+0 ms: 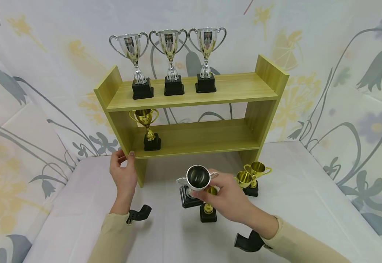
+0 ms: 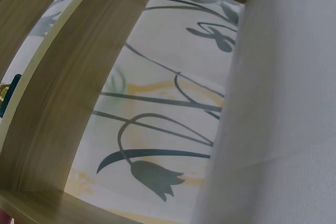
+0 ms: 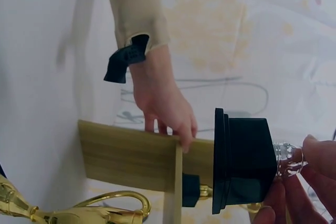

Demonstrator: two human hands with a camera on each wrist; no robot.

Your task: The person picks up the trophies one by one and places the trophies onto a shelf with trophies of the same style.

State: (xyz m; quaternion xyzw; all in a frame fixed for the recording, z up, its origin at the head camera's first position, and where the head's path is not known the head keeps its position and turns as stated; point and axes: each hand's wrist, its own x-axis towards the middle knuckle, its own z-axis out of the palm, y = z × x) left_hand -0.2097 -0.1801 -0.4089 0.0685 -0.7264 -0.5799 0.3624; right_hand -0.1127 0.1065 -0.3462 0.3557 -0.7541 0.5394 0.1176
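Note:
My right hand (image 1: 228, 195) pinches a silver trophy cup (image 1: 198, 178) by its stem, above the table and tilted so its dark inside faces the head camera. In the right wrist view the trophy's black base (image 3: 244, 163) juts out from the fingers. My left hand (image 1: 124, 173) grips the left side of the wooden shelf (image 1: 197, 137), thumb on the front edge by the lower board. A gold trophy (image 1: 208, 213) stands on the table, partly hidden behind the silver one. On the lower board's left end stands another gold trophy (image 1: 148, 126).
Three silver trophies, among them a left one (image 1: 139, 78), a middle one (image 1: 171, 67) and a right one (image 1: 206, 65), stand on the top board. Two gold trophies (image 1: 258, 168) stand close together on the white-covered table (image 1: 164, 233), right of my right hand. Floral cloth (image 1: 325, 91) hangs behind.

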